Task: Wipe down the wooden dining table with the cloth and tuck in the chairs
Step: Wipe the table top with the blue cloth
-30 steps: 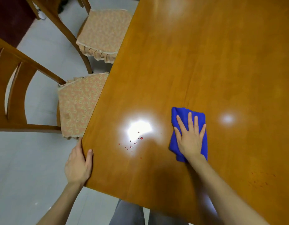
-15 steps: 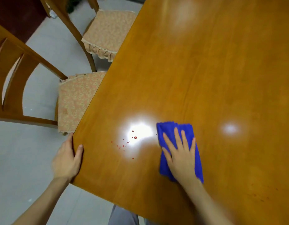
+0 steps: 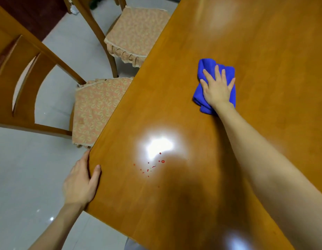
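Here the blue cloth (image 3: pixel 208 65) lies bunched on the wooden table (image 3: pixel 174 105), well out from the near edge. It is pinned under the right hand (image 3: pixel 217 89), whose palm is flat and fingers straight and spread, pressing rather than gripping. The wiping step is in hand, I'd judge, and far from finished: a scatter of red specks (image 3: pixel 153 166) sits near the person's corner, beside a bright glare (image 3: pixel 159 146) and well apart from the cloth. The left hand (image 3: pixel 79 184) clasps the table's edge at that corner, thumb on top, the other fingers along the side and partly hidden. Next, the cloth likely needs drawing back over the specks with firm pressure. Two cushioned seats — the near chair (image 3: pixel 95 109) and the far chair (image 3: pixel 136 31) — stand along the left side, only partly under the top and not yet tucked in.
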